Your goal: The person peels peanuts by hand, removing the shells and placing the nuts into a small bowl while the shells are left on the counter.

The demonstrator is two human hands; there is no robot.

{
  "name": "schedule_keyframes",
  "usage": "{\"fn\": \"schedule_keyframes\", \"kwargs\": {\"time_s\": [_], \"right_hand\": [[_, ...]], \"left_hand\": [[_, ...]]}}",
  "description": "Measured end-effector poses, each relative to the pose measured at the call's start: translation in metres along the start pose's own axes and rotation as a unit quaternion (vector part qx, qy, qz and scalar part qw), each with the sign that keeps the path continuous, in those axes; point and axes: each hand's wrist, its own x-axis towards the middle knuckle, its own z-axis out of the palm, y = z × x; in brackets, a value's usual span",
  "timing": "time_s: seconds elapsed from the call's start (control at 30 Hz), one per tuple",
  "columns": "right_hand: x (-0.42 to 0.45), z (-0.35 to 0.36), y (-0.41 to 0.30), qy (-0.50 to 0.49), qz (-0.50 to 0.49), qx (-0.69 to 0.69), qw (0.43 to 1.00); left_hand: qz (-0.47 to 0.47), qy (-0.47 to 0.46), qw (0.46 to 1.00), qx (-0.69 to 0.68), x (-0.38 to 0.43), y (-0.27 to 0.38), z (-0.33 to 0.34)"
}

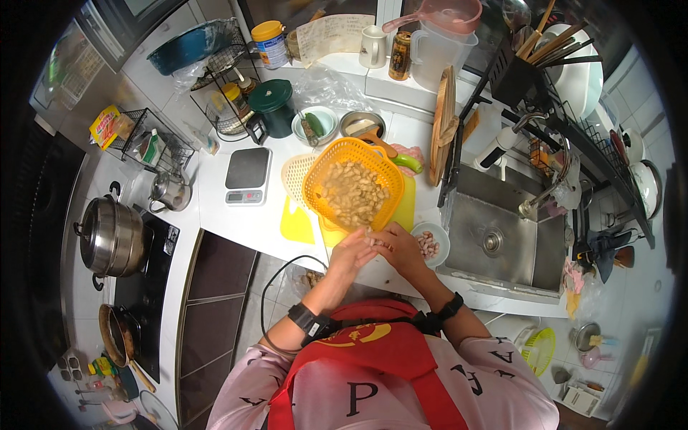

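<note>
A yellow plastic basket (396, 200) full of unshelled peanuts (355, 191) stands on a yellow cutting board (295, 221) at the counter's middle. Just below its near rim, my left hand (349, 251) and my right hand (396, 246) meet, fingertips together around something small and pale, seemingly a peanut; the fingers partly hide it. By my right hand sits a white bowl (444, 244) holding shelled pinkish peanuts (428, 245). A cream perforated scoop (294, 171) lies partly beneath the basket's left side.
A kitchen scale (247, 177) lies left of the basket, a green lidded container (271, 107) behind. Right are wooden boards (443, 129) and a steel sink (484, 263). A steamer pot (110, 236) stands on the stove at left. Beyond the basket are a green pepper (408, 163) and bowls.
</note>
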Motion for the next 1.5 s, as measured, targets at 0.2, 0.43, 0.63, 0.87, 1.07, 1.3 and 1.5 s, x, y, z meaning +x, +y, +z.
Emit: {"fn": "schedule_keyframes", "kwargs": {"time_s": [0.2, 0.43, 0.63, 0.87, 1.07, 1.3, 1.5], "right_hand": [[0.000, -0.009, -0.004, -0.005, 0.037, 0.066, 0.997], [-0.026, -0.063, 0.054, 0.088, 0.138, 0.003, 0.986], [-0.051, -0.084, 0.093, -0.003, 0.139, -0.039, 0.989], [0.000, -0.071, 0.066, 0.029, 0.115, -0.006, 0.993], [0.068, -0.013, 0.054, -0.013, -0.003, -0.073, 0.997], [0.126, 0.044, 0.072, -0.032, -0.070, -0.249, 0.965], [0.130, 0.048, 0.073, 0.009, -0.085, -0.206, 0.975]], "left_hand": [[-0.005, -0.013, 1.000, -0.007, 0.000, 0.001, 0.000], [-0.007, -0.002, 0.982, 0.190, -0.027, 0.024, -0.054], [-0.014, 0.037, 0.882, 0.469, -0.032, 0.004, -0.154], [-0.045, 0.073, 0.814, 0.575, 0.010, -0.048, -0.240], [-0.002, 0.077, 0.762, 0.643, 0.000, -0.045, -0.218], [0.003, 0.025, 0.882, 0.471, -0.040, -0.003, -0.177], [0.056, 0.003, 0.920, 0.388, -0.053, 0.024, -0.148]]}}
